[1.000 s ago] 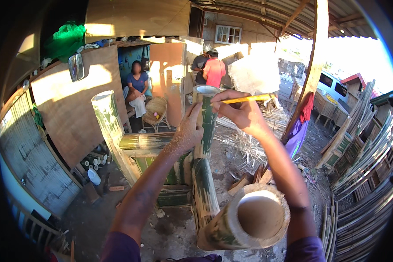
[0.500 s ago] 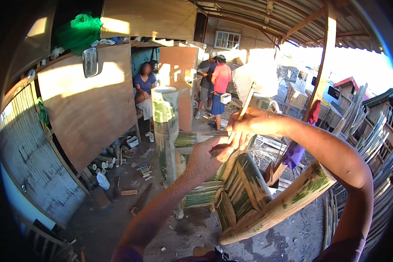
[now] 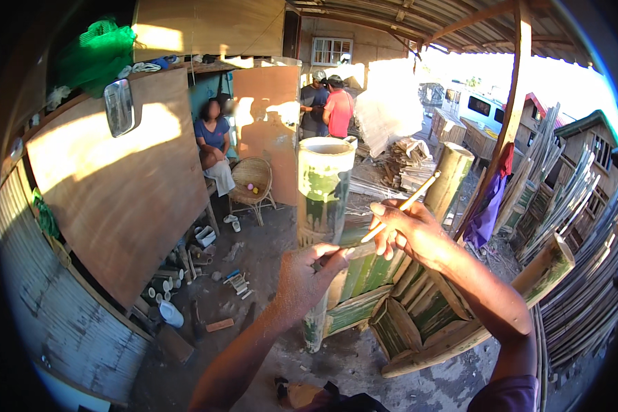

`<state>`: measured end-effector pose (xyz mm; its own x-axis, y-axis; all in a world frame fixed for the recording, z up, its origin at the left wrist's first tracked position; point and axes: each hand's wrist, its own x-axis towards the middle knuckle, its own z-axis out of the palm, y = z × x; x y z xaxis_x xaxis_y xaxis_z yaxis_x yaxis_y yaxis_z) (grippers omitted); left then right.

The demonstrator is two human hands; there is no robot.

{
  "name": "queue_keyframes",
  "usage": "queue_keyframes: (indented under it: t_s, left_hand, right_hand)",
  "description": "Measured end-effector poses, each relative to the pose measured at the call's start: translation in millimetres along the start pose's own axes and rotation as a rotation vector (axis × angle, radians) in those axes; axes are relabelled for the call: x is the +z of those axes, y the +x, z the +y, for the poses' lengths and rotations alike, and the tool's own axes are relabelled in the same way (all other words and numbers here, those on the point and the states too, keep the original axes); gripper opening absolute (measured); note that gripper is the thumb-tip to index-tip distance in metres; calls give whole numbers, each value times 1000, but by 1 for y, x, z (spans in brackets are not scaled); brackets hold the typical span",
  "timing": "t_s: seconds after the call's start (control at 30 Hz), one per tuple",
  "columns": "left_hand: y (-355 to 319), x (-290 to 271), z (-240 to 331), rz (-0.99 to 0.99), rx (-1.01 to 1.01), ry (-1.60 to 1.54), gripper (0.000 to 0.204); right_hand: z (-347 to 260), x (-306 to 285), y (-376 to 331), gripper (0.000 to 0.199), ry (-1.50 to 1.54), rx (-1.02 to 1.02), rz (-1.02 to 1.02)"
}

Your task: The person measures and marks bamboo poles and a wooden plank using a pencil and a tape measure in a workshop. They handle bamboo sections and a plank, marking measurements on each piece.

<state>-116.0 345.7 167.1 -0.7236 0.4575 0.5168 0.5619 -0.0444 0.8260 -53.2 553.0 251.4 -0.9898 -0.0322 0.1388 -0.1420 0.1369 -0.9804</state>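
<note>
My left hand (image 3: 307, 278) is closed, thumb and forefinger pinching the end of a small pale strip (image 3: 364, 251). To its right, my right hand (image 3: 412, 230) grips a slender yellow stick (image 3: 413, 198) that looks like a pencil. The stick slants down to the left, its lower end close to the strip. Below and behind both hands stands a bamboo frame with green split-bamboo panels (image 3: 357, 312). A thick upright bamboo post (image 3: 323, 182) rises at its left. A long bamboo pole (image 3: 542, 275) runs along its right, passing behind my right forearm.
A person sits at the back left beside a woven rattan chair (image 3: 252, 182); two people stand farther back. A plywood sheet (image 3: 127, 185) leans at the left. On the floor lie a white jug (image 3: 172, 314) and a wood block (image 3: 220, 325). Bamboo poles (image 3: 584, 275) are stacked at right.
My view has swung so the bamboo frame sits farther right. Both hands are lower and slightly farther apart, and the yellow stick leans over more. The rattan chair has come into sight.
</note>
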Motion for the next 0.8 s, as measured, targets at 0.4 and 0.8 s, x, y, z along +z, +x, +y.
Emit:
queue_keyframes:
  t_s: [0.4, 0.8]
  left_hand:
    - [124, -147, -104, -355, 49, -258, 17]
    - [246, -137, -231, -620, -478, -1124, 19]
  right_hand:
    - [50, 142, 137, 16, -109, -321, 539]
    - [91, 175, 246, 20, -713, -444, 905]
